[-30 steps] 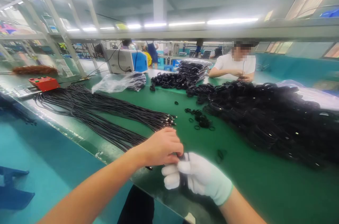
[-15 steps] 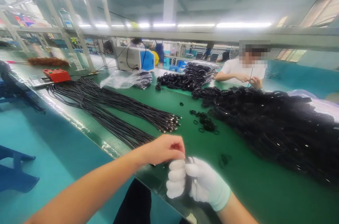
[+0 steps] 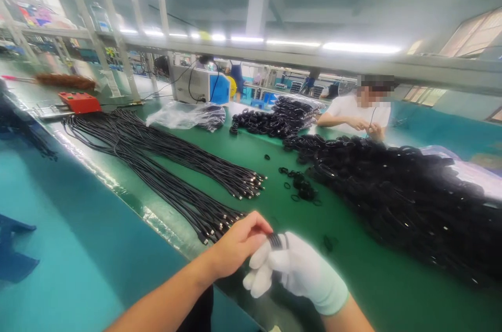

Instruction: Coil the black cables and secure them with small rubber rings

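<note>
Right of the bare left hand [image 3: 240, 246], whose grip cannot be told, black cable strands [image 3: 275, 242] are clamped by the white-gloved right hand [image 3: 300, 272], thumb crosswise, near the green counter's edge [image 3: 155, 221].

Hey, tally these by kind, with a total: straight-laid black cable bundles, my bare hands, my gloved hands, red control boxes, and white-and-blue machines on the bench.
Straight-laid black cable bundles: 2
Bare left hand: 1
White-gloved right hand: 1
Red control box: 1
White-and-blue machine: 1
Total: 6
</note>
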`<state>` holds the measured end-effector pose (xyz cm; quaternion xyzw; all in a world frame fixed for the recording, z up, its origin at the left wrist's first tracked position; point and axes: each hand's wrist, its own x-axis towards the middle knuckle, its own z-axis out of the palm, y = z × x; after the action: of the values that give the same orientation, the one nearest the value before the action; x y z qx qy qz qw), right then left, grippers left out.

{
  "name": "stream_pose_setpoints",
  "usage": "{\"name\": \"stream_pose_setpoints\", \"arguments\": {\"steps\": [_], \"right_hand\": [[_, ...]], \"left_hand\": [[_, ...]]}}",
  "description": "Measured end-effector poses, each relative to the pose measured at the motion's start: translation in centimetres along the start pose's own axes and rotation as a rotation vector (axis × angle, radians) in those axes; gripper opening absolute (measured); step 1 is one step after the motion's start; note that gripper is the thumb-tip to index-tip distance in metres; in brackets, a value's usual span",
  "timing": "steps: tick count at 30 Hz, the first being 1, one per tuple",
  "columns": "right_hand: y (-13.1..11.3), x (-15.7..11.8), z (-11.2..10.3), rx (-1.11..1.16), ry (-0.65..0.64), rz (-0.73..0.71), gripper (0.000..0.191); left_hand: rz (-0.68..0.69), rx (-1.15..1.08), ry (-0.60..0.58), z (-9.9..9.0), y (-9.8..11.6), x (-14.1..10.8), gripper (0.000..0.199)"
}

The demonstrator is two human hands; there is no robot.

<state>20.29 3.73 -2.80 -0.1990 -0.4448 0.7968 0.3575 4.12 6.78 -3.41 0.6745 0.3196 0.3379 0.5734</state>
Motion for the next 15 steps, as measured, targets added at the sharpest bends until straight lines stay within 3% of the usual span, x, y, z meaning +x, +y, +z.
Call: {"name": "stream_pose_setpoints", "arguments": {"steps": [4,10,15], "right_hand": [[-0.2,-0.3,-0.3,-0.064,-0.058,0.032,0.031],[-1.1,-0.8,0.2,-0.14,-0.146,0.125,0.026],[-0.9,-1.3,0.5,-0.154,-0.123,0.093,0.028]], "left_hand": [[0.033,0.051,-0.054,-0.2,-0.1,0.0,0.019],[0.186,0.253,0.09,0.9,-0.3,-0.6,0.013],[0.448,0.327,0.239,2.4,-1.1,-1.7,0.018]]}}
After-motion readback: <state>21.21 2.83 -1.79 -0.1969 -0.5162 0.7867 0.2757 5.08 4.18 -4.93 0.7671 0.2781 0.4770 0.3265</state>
